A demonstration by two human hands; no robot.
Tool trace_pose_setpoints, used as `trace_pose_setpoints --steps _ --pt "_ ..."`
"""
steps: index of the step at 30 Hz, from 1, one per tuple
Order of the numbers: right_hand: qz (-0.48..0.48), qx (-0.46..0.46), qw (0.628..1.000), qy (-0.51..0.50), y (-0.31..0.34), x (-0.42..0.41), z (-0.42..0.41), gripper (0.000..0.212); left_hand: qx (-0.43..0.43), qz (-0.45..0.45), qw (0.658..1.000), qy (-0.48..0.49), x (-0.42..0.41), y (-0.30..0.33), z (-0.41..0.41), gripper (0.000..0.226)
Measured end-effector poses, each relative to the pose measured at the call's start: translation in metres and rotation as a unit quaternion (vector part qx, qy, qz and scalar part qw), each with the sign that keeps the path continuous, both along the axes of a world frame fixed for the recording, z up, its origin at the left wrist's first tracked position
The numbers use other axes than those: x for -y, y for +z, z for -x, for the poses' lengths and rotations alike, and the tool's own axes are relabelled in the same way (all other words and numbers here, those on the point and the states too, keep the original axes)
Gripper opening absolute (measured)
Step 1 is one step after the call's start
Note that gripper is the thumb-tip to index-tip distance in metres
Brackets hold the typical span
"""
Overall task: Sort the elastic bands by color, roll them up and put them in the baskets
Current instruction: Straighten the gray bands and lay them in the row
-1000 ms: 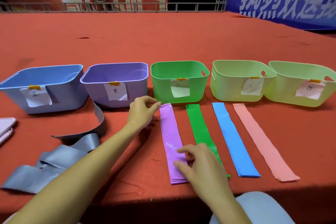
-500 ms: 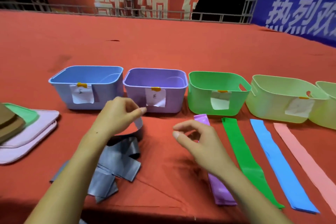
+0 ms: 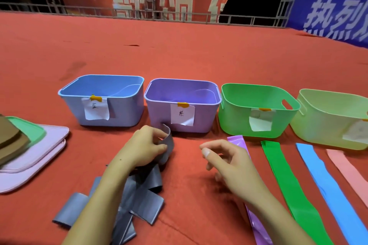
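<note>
My left hand (image 3: 144, 146) pinches the end of a grey band (image 3: 168, 146), which curls up in front of the purple basket (image 3: 182, 104). The rest of that grey band lies crumpled (image 3: 143, 199) on the red cloth under my left forearm. My right hand (image 3: 229, 162) hovers beside it, fingers loosely curled, holding nothing. Under and right of it a purple band (image 3: 238, 141) lies flat, followed by a green band (image 3: 282, 177), a blue band (image 3: 318, 175) and a pink band (image 3: 346, 167). A blue basket (image 3: 103, 99), a green basket (image 3: 256, 109) and a light green basket (image 3: 330, 119) complete the row.
Pink lids (image 3: 33, 157) lie stacked at the left edge, with a green lid (image 3: 25, 127) and a brown object (image 3: 10, 139) on top. Red cloth (image 3: 179, 55) stretches back to a metal railing (image 3: 139, 14) and banners.
The view swung left. My left hand left the purple band's top and took hold of the grey band's end. My right hand lifted off the purple band and moved left.
</note>
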State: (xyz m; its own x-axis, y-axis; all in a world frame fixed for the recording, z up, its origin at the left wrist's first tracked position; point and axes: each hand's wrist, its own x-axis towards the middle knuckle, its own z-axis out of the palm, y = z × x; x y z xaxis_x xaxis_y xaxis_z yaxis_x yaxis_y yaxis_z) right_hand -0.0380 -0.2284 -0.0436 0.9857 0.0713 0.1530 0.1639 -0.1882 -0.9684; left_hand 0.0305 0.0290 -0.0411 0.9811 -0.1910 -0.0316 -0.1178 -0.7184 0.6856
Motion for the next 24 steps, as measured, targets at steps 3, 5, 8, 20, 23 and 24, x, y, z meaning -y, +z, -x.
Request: trace_pose_setpoints --steps 3,5,8,20,23,24 --pt "-0.013 -0.054 0.998 -0.014 -0.001 0.002 0.0 0.008 -0.04 0.124 0.988 -0.082 -0.001 0.02 0.018 0.025" --pt "-0.03 -0.106 0.993 -0.031 -0.004 -0.001 0.003 0.023 -0.042 0.153 0.979 -0.129 0.004 0.031 0.028 0.027" --pt "-0.125 -0.195 0.973 -0.013 -0.006 -0.004 0.005 0.05 -0.036 0.212 0.964 -0.158 0.015 0.042 0.038 0.028" --pt "-0.269 -0.021 0.956 -0.114 0.031 0.012 0.014 0.008 -0.025 0.182 0.957 -0.225 0.043 0.047 0.046 0.023" --pt "-0.198 0.026 0.972 -0.123 0.033 0.005 0.018 0.01 0.033 0.208 0.96 -0.183 0.049 0.053 0.047 0.026" --pt "-0.177 0.039 0.977 -0.113 0.033 0.003 0.02 0.011 0.051 0.231 0.957 -0.169 0.051 0.055 0.048 0.024"
